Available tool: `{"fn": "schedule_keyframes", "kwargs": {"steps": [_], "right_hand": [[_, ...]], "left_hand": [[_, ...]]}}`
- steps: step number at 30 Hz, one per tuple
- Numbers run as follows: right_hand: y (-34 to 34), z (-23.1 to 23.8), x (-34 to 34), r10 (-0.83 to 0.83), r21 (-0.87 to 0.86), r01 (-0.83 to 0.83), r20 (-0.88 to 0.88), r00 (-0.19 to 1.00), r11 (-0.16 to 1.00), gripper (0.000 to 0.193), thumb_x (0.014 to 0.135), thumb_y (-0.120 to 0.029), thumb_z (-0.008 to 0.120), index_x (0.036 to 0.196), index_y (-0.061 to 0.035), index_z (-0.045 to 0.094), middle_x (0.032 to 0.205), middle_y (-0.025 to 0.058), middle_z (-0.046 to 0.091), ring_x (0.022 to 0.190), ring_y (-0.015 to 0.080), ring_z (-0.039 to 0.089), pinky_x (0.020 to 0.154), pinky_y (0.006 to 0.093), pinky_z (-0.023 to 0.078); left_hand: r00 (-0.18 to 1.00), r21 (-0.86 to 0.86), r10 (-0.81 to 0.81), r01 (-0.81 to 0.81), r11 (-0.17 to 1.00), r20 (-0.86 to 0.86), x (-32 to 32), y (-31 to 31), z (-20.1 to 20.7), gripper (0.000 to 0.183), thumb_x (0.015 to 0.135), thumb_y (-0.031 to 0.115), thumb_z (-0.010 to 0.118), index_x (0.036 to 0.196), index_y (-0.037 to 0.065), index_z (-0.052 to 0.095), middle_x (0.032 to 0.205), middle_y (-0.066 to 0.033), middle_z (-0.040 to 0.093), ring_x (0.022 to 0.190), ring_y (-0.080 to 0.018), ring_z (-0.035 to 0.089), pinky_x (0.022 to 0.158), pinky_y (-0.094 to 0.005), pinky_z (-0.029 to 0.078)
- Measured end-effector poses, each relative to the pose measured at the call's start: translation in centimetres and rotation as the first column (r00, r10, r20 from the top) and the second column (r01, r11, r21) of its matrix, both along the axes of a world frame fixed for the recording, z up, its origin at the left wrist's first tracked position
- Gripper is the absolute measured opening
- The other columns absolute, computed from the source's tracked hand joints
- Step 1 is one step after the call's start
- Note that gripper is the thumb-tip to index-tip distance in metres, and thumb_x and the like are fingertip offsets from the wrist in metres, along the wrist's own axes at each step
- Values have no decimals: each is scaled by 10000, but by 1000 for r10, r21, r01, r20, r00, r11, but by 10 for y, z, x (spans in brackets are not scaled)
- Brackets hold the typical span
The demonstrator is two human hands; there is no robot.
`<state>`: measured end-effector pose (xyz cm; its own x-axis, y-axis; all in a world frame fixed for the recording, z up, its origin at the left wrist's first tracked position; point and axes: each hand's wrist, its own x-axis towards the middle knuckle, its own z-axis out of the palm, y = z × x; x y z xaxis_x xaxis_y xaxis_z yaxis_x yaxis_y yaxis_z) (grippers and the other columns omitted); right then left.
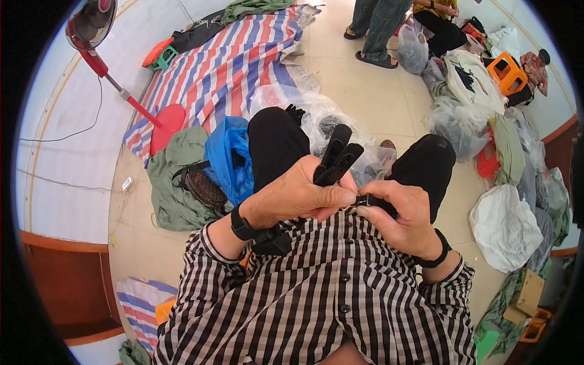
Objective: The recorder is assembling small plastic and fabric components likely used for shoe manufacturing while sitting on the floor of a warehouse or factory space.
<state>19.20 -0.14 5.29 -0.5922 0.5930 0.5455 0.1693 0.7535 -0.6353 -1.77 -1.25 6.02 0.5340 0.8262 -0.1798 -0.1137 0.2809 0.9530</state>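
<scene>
Above my lap, my left hand (pixel 298 191) is closed around black straps (pixel 336 157) with rounded ends that stick up past the fingers. Its thumb and fingertips come close to a small metal-looking buckle (pixel 364 200). Pinched around that buckle and a short piece of black strap is my right hand (pixel 401 210). Whether the buckle is joined to the straps in the left hand cannot be made out. Beneath my left wrist shows a black object (pixel 274 243), partly hidden. Both wrists wear black bands.
A clear plastic bag (pixel 328 121) with dark items lies beyond my knees. To the left are a blue bag (pixel 228 152), green cloth (pixel 176 182), a striped sheet (pixel 225 67) and a red fan (pixel 167 125). White sacks (pixel 505 228) and an orange stool (pixel 506 73) stand right. Other people are ahead.
</scene>
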Motion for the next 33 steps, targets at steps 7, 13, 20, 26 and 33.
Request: {"fn": "schedule_keyframes", "kwargs": {"steps": [7,13,20,26,33], "right_hand": [[-5,-5,0,-39,-33,38,-47,998,999,231,710,-84,708,896,3,602,771,115,637,611,231,629,525,277,473],[-5,-6,1,-10,80,16,-66,998,997,242,711,-107,712,894,7,601,745,118,631,593,224,621,505,270,464],[-2,-9,-3,54,126,-41,-98,994,991,249,701,-91,709,894,19,597,734,121,626,589,234,614,500,283,470],[-2,-13,-2,70,119,-58,-104,992,991,246,701,-87,706,893,21,597,746,124,630,609,243,619,517,289,478],[0,-15,-2,60,163,-44,-89,994,986,249,691,-76,710,890,21,597,741,121,629,605,235,617,515,287,476]], "left_hand": [[1000,23,-13,13,1000,4,1,-7,2,178,831,181,655,870,19,590,537,9,509,433,-40,453,385,-170,304],[1000,125,-13,10,992,18,3,-14,-6,169,815,130,671,888,3,587,605,5,535,480,-43,490,417,-174,363],[999,167,6,-14,986,50,3,-16,-10,144,816,104,663,874,-6,589,629,-1,538,490,-43,494,425,-177,377],[1000,117,-18,20,993,-18,3,-17,-7,94,822,43,624,886,4,568,627,18,527,489,-36,491,440,-174,377],[999,116,40,-38,993,-15,7,-20,-7,80,820,33,613,869,3,559,626,24,516,487,-27,479,431,-177,365]]}}
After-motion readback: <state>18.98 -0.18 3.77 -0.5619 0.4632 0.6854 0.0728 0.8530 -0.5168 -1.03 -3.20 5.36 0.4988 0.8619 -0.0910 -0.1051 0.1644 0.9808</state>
